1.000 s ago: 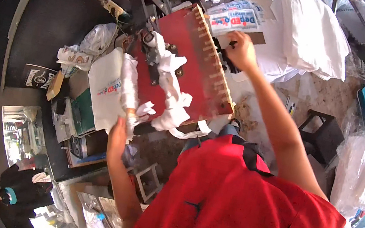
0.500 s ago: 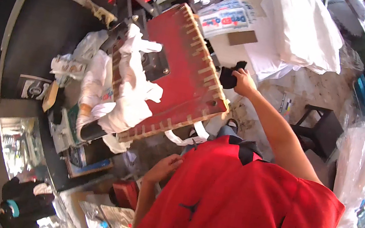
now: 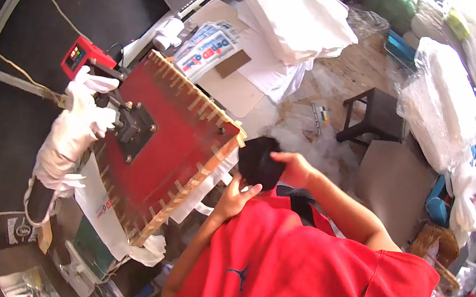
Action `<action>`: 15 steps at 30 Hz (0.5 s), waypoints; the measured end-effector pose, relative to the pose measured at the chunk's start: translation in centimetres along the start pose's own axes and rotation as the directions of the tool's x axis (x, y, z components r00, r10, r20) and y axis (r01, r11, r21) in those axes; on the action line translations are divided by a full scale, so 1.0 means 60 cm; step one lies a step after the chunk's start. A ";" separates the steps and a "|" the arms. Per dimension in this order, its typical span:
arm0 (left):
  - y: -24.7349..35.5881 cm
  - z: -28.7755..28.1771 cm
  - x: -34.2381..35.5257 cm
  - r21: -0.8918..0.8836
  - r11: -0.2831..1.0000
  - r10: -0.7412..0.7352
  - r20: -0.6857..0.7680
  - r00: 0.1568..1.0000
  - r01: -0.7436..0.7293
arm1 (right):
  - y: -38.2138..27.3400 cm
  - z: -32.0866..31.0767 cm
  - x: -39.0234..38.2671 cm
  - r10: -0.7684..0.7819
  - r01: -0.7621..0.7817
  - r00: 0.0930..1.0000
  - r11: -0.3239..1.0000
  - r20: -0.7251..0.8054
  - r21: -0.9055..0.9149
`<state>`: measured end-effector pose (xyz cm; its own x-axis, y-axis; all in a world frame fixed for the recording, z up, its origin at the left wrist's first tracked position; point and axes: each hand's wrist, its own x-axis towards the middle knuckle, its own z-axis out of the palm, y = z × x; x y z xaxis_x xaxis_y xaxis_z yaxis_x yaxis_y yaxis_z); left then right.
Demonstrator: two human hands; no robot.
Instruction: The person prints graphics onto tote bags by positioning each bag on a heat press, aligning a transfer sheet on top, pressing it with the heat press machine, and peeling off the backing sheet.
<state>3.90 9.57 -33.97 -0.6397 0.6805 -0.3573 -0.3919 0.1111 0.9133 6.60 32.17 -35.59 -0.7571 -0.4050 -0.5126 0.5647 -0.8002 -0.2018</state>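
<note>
My right hand (image 3: 293, 168) is closed over the top of a black rounded pad-like thing (image 3: 260, 161), just off the near corner of a red heat-press plate (image 3: 173, 137). From below, my left hand (image 3: 234, 197) comes up and its fingers rest against the underside of the black thing. The plate has a wooden-toothed rim and a black bracket (image 3: 134, 125) at its middle. White printed bags (image 3: 103, 207) hang under the plate's left edge. A bundle of white cloth (image 3: 72, 132) drapes over the press arm.
A red control box (image 3: 80, 56) sits behind the press. Stacks of white fabric (image 3: 294, 12) and printed sheets (image 3: 208, 48) lie on a table beyond. A dark stool (image 3: 375, 112) stands on the floor, with plastic-wrapped white bundles (image 3: 441, 114) to the right.
My left hand left the white bags under the plate and came up to the black thing. My right hand stayed on it, and the view swung so the press now sits to the left.
</note>
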 end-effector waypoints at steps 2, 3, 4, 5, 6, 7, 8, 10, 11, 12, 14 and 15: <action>0.004 0.001 -0.006 -0.056 0.997 0.062 0.005 0.998 -0.061 | 0.043 0.000 -0.010 -0.064 0.069 0.997 0.988 0.037 -0.141; 0.003 0.000 -0.011 -0.120 0.985 0.120 -0.023 0.993 -0.122 | 0.055 0.006 -0.013 -0.088 0.089 0.996 0.982 0.011 -0.167; 0.000 -0.002 -0.014 -0.144 0.982 0.114 -0.070 0.991 -0.123 | 0.062 0.010 -0.017 -0.099 0.099 0.995 0.982 0.009 -0.163; -0.003 -0.002 -0.019 -0.142 0.982 0.114 -0.062 0.991 -0.122 | 0.067 0.014 -0.022 -0.071 0.049 0.994 0.969 -0.086 -0.241; -0.002 0.000 -0.025 -0.072 0.988 0.130 -0.076 0.989 -0.136 | 0.072 0.022 -0.027 -0.044 -0.016 0.982 0.949 -0.181 -0.314; -0.001 0.002 -0.031 -0.003 0.989 0.147 -0.093 0.985 -0.148 | 0.079 0.027 -0.026 -0.021 -0.089 0.961 0.921 -0.276 -0.379; 0.001 0.000 -0.038 0.031 0.990 0.140 -0.080 0.987 -0.138 | 0.089 0.029 -0.021 -0.112 -0.048 0.949 0.873 -0.296 -0.484; 0.005 0.004 -0.051 -0.010 0.994 0.107 -0.094 0.990 -0.109 | 0.106 -0.003 0.007 -0.049 -0.045 0.976 0.909 -0.214 -0.413; 0.005 0.003 -0.055 -0.051 0.996 0.074 -0.100 0.992 -0.080 | 0.115 -0.022 0.021 0.003 -0.046 0.992 0.942 -0.130 -0.334; -0.011 -0.011 -0.059 0.144 0.972 0.201 -0.079 0.976 -0.188 | 0.113 0.004 0.014 0.110 -0.089 0.991 0.967 0.075 -0.237; 0.014 -0.011 -0.072 0.186 0.978 0.117 -0.112 0.987 -0.095 | 0.110 0.031 0.002 0.123 -0.084 0.980 0.968 0.157 -0.236; 0.011 -0.013 -0.072 0.112 0.988 0.124 -0.158 0.980 -0.107 | 0.111 0.039 0.002 0.106 -0.050 0.975 0.961 0.194 -0.271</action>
<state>5.89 6.15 -31.96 -0.7798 0.5661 -0.2672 -0.2443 0.1178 0.9625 9.52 25.77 -35.05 -0.7423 -0.5658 -0.3590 0.6701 -0.6289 -0.3943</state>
